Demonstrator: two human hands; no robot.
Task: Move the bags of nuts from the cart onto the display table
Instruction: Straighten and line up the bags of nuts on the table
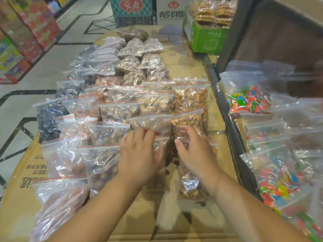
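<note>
Head view: two bare hands are seen reaching forward over a cardboard-covered surface (188, 70) packed with clear zip bags.
Task items: the bags of nuts (120, 110) are laid in overlapping rows on the cardboard, from the near edge to the far end; none is lifted clear.
Left hand (139, 154): it is laid flat, fingers straight and slightly spread, with the fingertips on a bag of pale nuts (152, 122); nothing is clasped.
Right hand (195, 152): it is set on a bag of golden nuts (192, 187) at the right end of the near rows. The fingers are bent over the plastic with the thumb drawn near them, but whether the film is pinched cannot be told, because the hand hides the contact.
Step judged: a bag is being settled or squared into its row.
Surroundings: bags of coloured candy (250, 102) lie to the right beyond a dark metal rail (227, 119); bags of dark dried fruit (49, 119) line the left edge.
Risk, dragging: because the bags overlap, neighbours could be pulled out of line if one is slid rather than lifted.
Risk, slipping: the film is slick, so a bag held by loose plastic alone could be dropped.
Risk, seal: a red-lined zip could be burst by pressing down on a full bag, and nuts would be spilled.
Risk, edge: the left column could be pushed off the cardboard if the rows are crowded leftward.
</note>
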